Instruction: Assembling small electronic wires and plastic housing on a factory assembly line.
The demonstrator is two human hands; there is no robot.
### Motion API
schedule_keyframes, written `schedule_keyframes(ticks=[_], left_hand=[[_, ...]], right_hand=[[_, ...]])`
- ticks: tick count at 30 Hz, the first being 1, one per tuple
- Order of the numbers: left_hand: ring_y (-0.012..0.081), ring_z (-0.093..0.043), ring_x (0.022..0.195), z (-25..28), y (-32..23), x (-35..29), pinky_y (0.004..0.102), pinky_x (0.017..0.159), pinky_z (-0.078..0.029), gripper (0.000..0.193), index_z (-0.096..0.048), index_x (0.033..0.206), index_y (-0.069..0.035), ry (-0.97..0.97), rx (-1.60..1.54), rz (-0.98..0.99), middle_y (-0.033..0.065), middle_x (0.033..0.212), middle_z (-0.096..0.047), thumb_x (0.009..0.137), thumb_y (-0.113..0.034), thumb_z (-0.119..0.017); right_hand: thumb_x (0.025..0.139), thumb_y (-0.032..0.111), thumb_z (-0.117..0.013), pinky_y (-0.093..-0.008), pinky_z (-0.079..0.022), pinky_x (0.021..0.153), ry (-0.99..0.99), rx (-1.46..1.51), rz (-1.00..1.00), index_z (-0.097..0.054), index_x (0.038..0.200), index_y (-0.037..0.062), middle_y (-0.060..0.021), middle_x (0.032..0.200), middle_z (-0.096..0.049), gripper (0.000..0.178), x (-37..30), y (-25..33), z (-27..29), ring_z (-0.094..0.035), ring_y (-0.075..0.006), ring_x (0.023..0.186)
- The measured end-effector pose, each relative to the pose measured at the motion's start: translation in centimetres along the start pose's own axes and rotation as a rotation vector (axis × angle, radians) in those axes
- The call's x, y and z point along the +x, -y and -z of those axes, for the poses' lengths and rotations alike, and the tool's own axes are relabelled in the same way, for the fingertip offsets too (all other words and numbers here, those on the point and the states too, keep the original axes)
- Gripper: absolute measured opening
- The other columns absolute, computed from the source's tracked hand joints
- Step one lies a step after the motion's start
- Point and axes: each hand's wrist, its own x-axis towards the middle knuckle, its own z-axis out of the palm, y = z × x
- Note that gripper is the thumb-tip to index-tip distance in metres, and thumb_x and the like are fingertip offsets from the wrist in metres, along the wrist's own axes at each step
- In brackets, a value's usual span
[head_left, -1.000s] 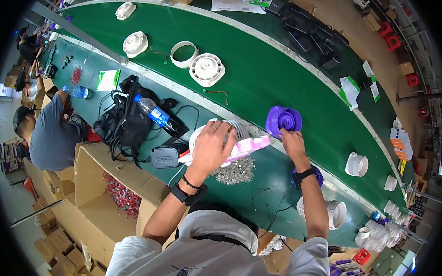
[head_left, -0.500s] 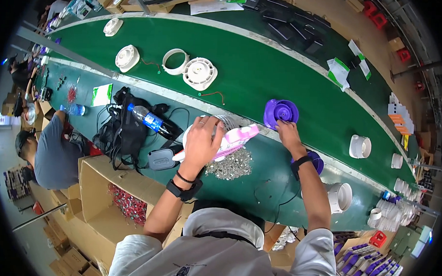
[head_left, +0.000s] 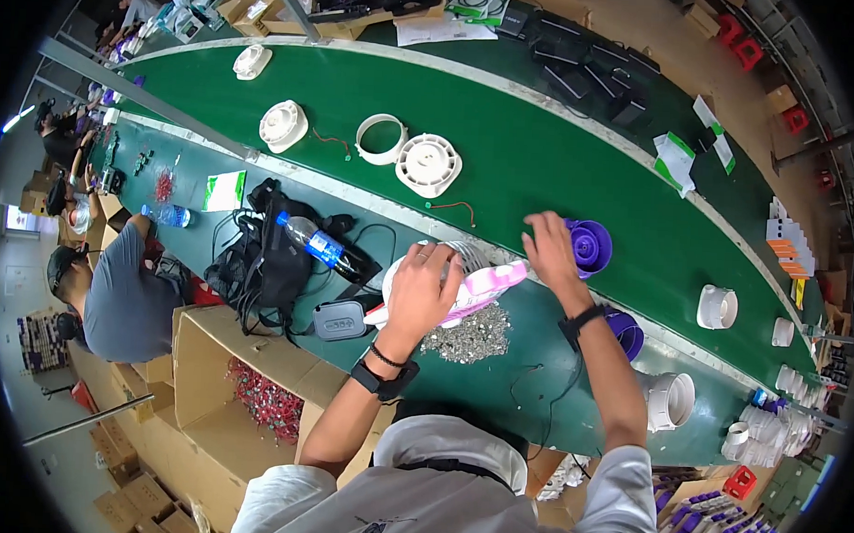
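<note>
My left hand is closed with bent fingers over a white ribbed round part, at the near edge of the conveyor belt. A pink-and-white piece juts out to the right beneath that hand; how the two parts touch is hidden. Under them lies a heap of small silvery metal pieces. My right hand holds nothing, its fingers stretched and apart, just left of a purple round housing on the belt. Another purple part sits by my right wrist, partly covered by the arm.
White round housings and thin red wires stand on the green belt. Left of me are a dark bottle, a black bag, a grey case and a carton of red wires. White parts stand at right. Co-workers sit far left.
My right hand has come off the purple housing and moved to its left, with the fingers opening. My left hand stays on the white ribbed part. The whole view has shifted slightly.
</note>
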Motion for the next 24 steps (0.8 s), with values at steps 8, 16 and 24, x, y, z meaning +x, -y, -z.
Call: schedule_keyframes(ticks=[8, 16, 24], left_hand=[[0.0405, -0.059, 0.086, -0.2, -0.5, 0.6, 0.0489, 0.076, -0.049, 0.016, -0.063, 0.093, 0.001, 0.052, 0.023, 0.025, 0.0184, 0.089, -0.066, 0.093, -0.014, -0.059], [0.0426, -0.058, 0.084, 0.1, 0.2, 0.5, 0.0498, 0.075, -0.047, 0.016, -0.065, 0.094, 0.002, 0.024, 0.006, -0.051, 0.0194, 0.087, -0.066, 0.095, -0.013, -0.058], [0.0417, -0.059, 0.087, -0.2, 0.7, 0.1, 0.0501, 0.077, -0.047, 0.016, -0.066, 0.095, -0.001, 0.053, -0.008, -0.082, 0.0179, 0.091, -0.068, 0.095, -0.014, -0.057]], right_hand=[[0.094, 0.012, -0.066, -0.0374, -0.051, 0.096, 0.538, 0.658, -0.264, -0.065, 0.13, 0.0054, -0.0116, 0.124, -0.066, 0.036, 6.3, -1.8, -10.8, -0.062, -0.0264, 0.114], [0.102, 0.02, -0.06, -0.0265, -0.049, 0.073, 0.051, 0.825, -0.462, -0.072, 0.119, 0.0038, -0.0045, 0.099, -0.075, 0.027, -5.4, -2.3, 0.3, -0.063, -0.0106, 0.083], [0.101, 0.022, -0.06, -0.0335, -0.055, 0.088, 0.212, 1.106, -1.064, -0.066, 0.127, 0.0049, -0.0096, 0.119, -0.07, 0.031, -28.3, 2.3, 6.3, -0.069, -0.02, 0.104]])
